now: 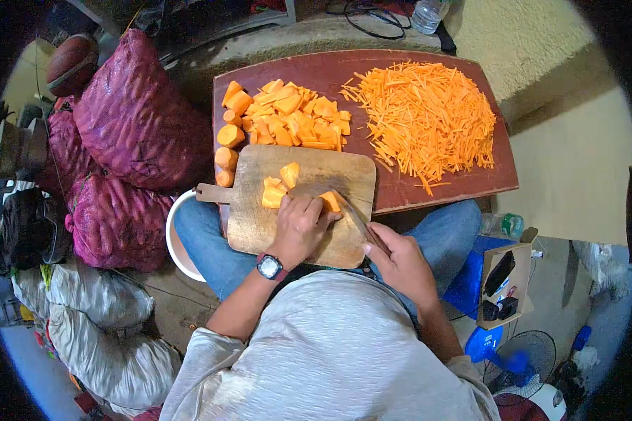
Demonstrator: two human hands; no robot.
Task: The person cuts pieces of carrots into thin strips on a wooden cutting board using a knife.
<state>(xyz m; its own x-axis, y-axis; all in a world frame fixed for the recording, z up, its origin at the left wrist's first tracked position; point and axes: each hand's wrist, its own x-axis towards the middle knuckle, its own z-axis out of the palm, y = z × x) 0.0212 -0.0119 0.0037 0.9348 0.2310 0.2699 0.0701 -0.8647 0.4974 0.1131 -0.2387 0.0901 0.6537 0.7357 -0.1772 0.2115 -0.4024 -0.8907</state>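
Note:
A wooden cutting board [260, 224] with a handle at its left lies across my lap and the table's near edge. My right hand [402, 265] grips the dark handle of a knife [356, 219], its blade slanting up and left over the board. Against the blade's left side is a carrot piece [329, 203]. The curled fingers of my left hand [303, 226] press on this piece from below; its fingertips are partly hidden. Just above that hand lie a few cut carrot chunks [274, 192].
On the red table [428, 196] are a large heap of carrot sticks [428, 119], a pile of carrot slices [295, 116] and several thick carrot sections [229, 135]. Full purple mesh sacks [144, 119] stand left, near a white basin [179, 245]. A box [505, 281] and fan [527, 358] are right.

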